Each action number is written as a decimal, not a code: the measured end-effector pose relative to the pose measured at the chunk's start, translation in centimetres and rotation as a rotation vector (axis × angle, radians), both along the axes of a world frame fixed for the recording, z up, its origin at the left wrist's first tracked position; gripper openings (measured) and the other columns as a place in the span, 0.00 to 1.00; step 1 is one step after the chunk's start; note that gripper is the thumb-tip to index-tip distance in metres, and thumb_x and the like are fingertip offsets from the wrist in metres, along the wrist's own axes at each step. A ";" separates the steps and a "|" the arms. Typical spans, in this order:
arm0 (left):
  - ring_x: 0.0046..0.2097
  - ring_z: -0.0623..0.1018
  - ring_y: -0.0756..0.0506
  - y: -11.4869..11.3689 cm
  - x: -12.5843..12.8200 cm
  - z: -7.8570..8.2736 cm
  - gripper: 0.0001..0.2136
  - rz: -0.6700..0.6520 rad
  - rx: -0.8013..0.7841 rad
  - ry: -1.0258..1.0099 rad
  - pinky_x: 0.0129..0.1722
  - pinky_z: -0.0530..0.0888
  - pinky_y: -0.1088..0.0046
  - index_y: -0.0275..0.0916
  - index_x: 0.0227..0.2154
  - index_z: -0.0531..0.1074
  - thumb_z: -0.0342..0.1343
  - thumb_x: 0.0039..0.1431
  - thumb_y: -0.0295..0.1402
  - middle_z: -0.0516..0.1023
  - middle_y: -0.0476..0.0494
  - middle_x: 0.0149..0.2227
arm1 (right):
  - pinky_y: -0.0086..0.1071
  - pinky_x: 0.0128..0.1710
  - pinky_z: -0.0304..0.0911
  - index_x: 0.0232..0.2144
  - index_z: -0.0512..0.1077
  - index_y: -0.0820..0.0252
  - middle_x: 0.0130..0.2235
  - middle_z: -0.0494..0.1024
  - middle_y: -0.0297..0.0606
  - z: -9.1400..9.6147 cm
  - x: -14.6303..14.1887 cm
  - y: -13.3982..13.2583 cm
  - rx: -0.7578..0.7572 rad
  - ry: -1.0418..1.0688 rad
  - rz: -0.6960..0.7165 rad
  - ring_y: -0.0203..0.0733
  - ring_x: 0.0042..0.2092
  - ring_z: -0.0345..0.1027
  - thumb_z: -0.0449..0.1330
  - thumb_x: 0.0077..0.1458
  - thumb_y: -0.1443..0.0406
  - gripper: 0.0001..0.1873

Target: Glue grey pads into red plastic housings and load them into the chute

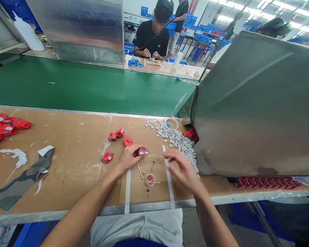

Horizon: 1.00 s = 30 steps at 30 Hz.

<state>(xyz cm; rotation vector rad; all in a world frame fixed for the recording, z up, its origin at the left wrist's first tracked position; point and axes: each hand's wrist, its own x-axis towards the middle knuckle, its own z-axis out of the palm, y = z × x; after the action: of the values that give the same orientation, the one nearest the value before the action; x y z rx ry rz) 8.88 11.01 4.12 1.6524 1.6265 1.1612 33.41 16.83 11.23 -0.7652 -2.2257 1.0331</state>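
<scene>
My left hand (128,157) rests on the brown bench and pinches a small red plastic part (141,151) at its fingertips. My right hand (181,167) hovers just right of it, fingers curled and blurred, beside a heap of small grey pieces (179,140); whether it holds one is not visible. Between the hands lie a thin wooden stick (139,170) and a small round cap with a stick in it (150,179). More red parts (115,134) lie just beyond the left hand.
A pile of red parts (5,125) sits far left, with a camouflage cloth strip (23,180). A tape roll (171,123) lies by the grey pieces. A tilted metal chute (254,106) blocks the right. A green conveyor (87,85) runs behind; a person works opposite.
</scene>
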 end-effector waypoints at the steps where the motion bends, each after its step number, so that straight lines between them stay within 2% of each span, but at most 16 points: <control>1: 0.37 0.80 0.46 0.0 0.0 0.1 0.11 -0.001 -0.002 -0.004 0.37 0.74 0.73 0.36 0.42 0.78 0.60 0.56 0.31 0.84 0.42 0.40 | 0.34 0.43 0.66 0.45 0.74 0.58 0.45 0.78 0.44 0.2 -0.1 2.0 0.037 -0.055 -0.088 0.44 0.44 0.72 0.57 0.63 0.61 0.12; 3: 0.37 0.80 0.46 0.0 -0.1 0.3 0.12 0.001 -0.009 -0.016 0.37 0.75 0.73 0.36 0.43 0.77 0.61 0.56 0.32 0.83 0.42 0.39 | 0.33 0.39 0.64 0.37 0.76 0.60 0.38 0.80 0.41 -0.3 -0.8 5.6 0.057 -0.299 -0.304 0.42 0.37 0.72 0.58 0.61 0.63 0.08; 5: 0.37 0.80 0.45 -0.1 -0.2 0.6 0.12 0.003 -0.012 -0.028 0.37 0.75 0.72 0.35 0.43 0.77 0.60 0.56 0.32 0.83 0.41 0.39 | 0.33 0.36 0.61 0.33 0.76 0.61 0.34 0.80 0.42 -1.6 -1.8 8.0 0.054 -0.495 -0.438 0.44 0.35 0.72 0.59 0.60 0.64 0.08; 7: 0.38 0.81 0.45 -0.2 -0.2 0.8 0.12 0.003 -0.004 -0.032 0.39 0.75 0.72 0.36 0.43 0.77 0.61 0.57 0.32 0.83 0.41 0.40 | 0.34 0.36 0.59 0.31 0.76 0.62 0.32 0.79 0.44 -3.3 -2.9 8.9 0.075 -0.552 -0.495 0.46 0.35 0.71 0.59 0.59 0.63 0.09; 10: 0.41 0.81 0.44 -0.3 -0.1 0.9 0.12 -0.007 0.012 -0.035 0.43 0.75 0.70 0.37 0.43 0.77 0.61 0.56 0.31 0.83 0.41 0.41 | 0.35 0.39 0.58 0.33 0.76 0.64 0.35 0.78 0.47 -5.2 -4.0 8.6 0.123 -0.545 -0.507 0.48 0.38 0.70 0.58 0.59 0.66 0.08; 14: 0.42 0.81 0.44 -0.4 0.1 0.8 0.13 -0.004 -0.001 -0.058 0.44 0.75 0.69 0.37 0.45 0.77 0.61 0.57 0.30 0.83 0.41 0.42 | 0.36 0.41 0.59 0.34 0.77 0.63 0.38 0.77 0.45 -5.8 -4.2 8.3 0.146 -0.498 -0.454 0.47 0.40 0.69 0.57 0.59 0.69 0.08; 17: 0.44 0.80 0.44 -0.5 0.1 0.9 0.16 -0.018 0.003 -0.104 0.44 0.74 0.70 0.37 0.49 0.76 0.61 0.57 0.30 0.81 0.40 0.44 | 0.35 0.41 0.60 0.35 0.78 0.61 0.36 0.76 0.42 -5.4 -3.8 8.2 0.138 -0.448 -0.397 0.45 0.38 0.69 0.57 0.60 0.68 0.09; 19: 0.44 0.79 0.45 -0.5 0.1 1.0 0.19 -0.034 0.005 -0.149 0.43 0.74 0.71 0.37 0.53 0.75 0.61 0.57 0.30 0.79 0.39 0.44 | 0.34 0.41 0.61 0.38 0.79 0.60 0.36 0.75 0.41 -5.0 -3.5 7.8 0.116 -0.345 -0.310 0.43 0.38 0.68 0.55 0.61 0.67 0.11; 23: 0.43 0.79 0.46 -0.5 0.4 0.7 0.21 -0.045 -0.054 -0.255 0.43 0.75 0.71 0.37 0.54 0.74 0.63 0.56 0.31 0.77 0.40 0.44 | 0.34 0.38 0.61 0.45 0.79 0.58 0.34 0.71 0.40 -4.3 -3.3 6.5 -0.036 -0.062 -0.083 0.42 0.37 0.65 0.53 0.64 0.63 0.15; 27: 0.42 0.81 0.45 -0.5 0.7 0.6 0.21 -0.047 -0.164 -0.456 0.45 0.77 0.68 0.35 0.50 0.73 0.66 0.53 0.32 0.80 0.40 0.42 | 0.32 0.37 0.61 0.46 0.79 0.56 0.34 0.70 0.38 -3.7 -3.7 5.4 -0.232 0.034 0.022 0.40 0.37 0.64 0.57 0.63 0.60 0.15; 30: 0.41 0.81 0.44 -0.4 0.7 0.6 0.18 -0.065 -0.197 -0.532 0.45 0.77 0.68 0.35 0.44 0.75 0.67 0.50 0.34 0.81 0.42 0.40 | 0.32 0.37 0.61 0.43 0.80 0.56 0.35 0.70 0.38 -3.3 -4.1 4.8 -0.304 0.072 0.084 0.39 0.37 0.65 0.58 0.62 0.59 0.14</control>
<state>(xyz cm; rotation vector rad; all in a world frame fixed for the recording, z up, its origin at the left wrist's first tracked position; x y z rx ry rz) 9.59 10.62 4.70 1.1377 1.2873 1.2313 29.35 21.64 7.98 -0.7518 -2.0806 1.4401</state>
